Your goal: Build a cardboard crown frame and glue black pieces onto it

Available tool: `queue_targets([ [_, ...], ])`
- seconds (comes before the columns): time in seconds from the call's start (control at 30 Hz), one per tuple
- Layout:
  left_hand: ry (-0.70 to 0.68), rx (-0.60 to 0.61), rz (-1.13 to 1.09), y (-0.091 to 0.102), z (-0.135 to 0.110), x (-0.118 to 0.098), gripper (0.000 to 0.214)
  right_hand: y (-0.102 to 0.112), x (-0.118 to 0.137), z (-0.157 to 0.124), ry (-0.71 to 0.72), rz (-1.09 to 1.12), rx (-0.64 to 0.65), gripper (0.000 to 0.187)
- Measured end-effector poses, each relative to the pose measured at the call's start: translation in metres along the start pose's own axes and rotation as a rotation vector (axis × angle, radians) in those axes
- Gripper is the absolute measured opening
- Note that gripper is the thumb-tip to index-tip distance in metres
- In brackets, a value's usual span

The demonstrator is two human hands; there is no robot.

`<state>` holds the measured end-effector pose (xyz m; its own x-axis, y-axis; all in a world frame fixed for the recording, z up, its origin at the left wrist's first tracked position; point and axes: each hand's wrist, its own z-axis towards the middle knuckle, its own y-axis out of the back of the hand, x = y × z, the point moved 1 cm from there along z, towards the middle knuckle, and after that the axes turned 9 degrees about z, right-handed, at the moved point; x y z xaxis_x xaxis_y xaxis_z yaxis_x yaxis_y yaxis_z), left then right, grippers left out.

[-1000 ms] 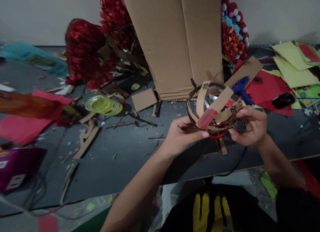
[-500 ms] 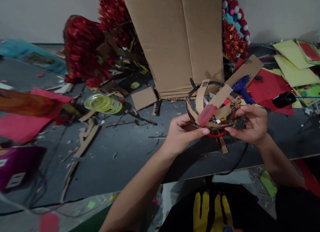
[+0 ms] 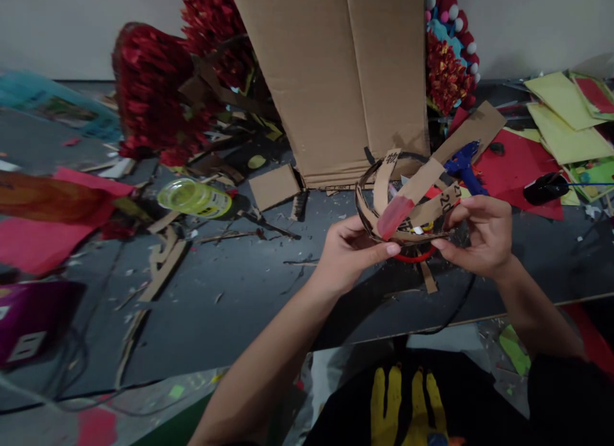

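Both of my hands hold a small frame of bent cardboard strips (image 3: 407, 199) above the dark table (image 3: 230, 292). One strip has a red painted end, and a red ring shows under the frame. My left hand (image 3: 352, 251) pinches the frame's near left rim with thumb and fingers closed. On the right side, my right hand (image 3: 474, 235) grips the rim with its fingers curled round a strip.
A tall brown cardboard sheet (image 3: 336, 81) stands just behind the frame. A blue glue gun (image 3: 463, 167) lies to its right, by red and yellow paper sheets (image 3: 561, 126). Red fringed decorations (image 3: 153, 107), a yellow tape roll (image 3: 194, 198) and cardboard scraps lie on the left.
The hands and the frame have shifted slightly up and left in view; the grip is the same.
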<state>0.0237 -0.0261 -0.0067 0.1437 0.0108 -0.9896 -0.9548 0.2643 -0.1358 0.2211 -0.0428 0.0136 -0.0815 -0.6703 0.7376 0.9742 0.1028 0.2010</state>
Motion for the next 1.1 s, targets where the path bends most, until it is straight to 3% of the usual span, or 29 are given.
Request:
queue_targets([
  [0.17, 0.072, -0.06, -0.085, -0.001, 0.001, -0.003, 0.036, 0.002, -0.004, -0.002, -0.008, 0.013, 0.014, 0.064],
  [0.37, 0.061, -0.056, -0.105, -0.001, 0.001, -0.004, 0.034, 0.002, -0.006, -0.005, -0.118, -0.008, 0.023, 0.06],
  [0.5, 0.037, -0.049, -0.053, -0.002, -0.002, 0.0, 0.037, -0.003, -0.003, -0.004, -0.191, -0.033, 0.029, 0.055],
  [0.63, 0.027, -0.031, 0.075, -0.005, -0.006, 0.006, 0.032, -0.006, 0.001, -0.002, -0.173, -0.051, 0.095, 0.054],
  [0.77, -0.002, -0.079, 0.138, -0.003, -0.006, 0.013, 0.024, -0.004, 0.003, -0.003, -0.201, -0.053, 0.164, 0.042],
  [1.1, -0.009, -0.103, 0.13, 0.001, -0.004, 0.016, 0.025, -0.004, 0.001, -0.006, -0.212, -0.054, 0.08, 0.034],
])
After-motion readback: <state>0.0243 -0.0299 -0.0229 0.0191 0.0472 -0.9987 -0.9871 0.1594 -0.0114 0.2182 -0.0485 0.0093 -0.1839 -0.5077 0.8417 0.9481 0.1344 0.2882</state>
